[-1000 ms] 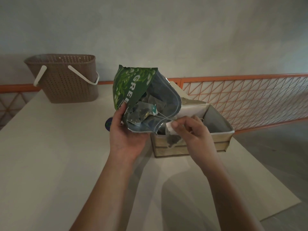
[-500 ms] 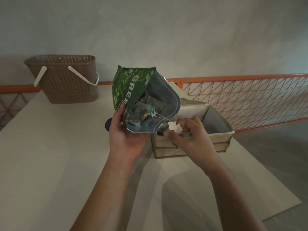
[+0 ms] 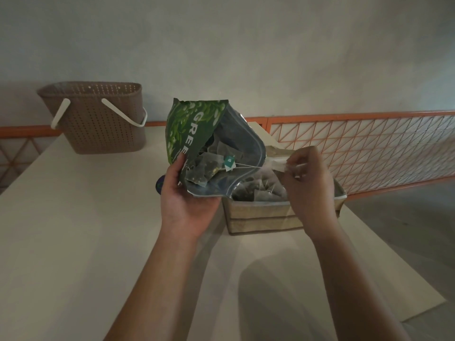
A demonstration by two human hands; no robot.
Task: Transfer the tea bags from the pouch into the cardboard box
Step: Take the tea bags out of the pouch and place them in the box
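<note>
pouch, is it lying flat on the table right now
No, the left hand holds the green pouch up off the table, tilted with its open mouth toward the cardboard box.

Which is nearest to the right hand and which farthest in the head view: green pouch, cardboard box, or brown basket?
1. Cardboard box: directly under the right hand.
2. Green pouch: just left of it, held by the left hand.
3. Brown basket: far left, at the table's back edge.
</note>
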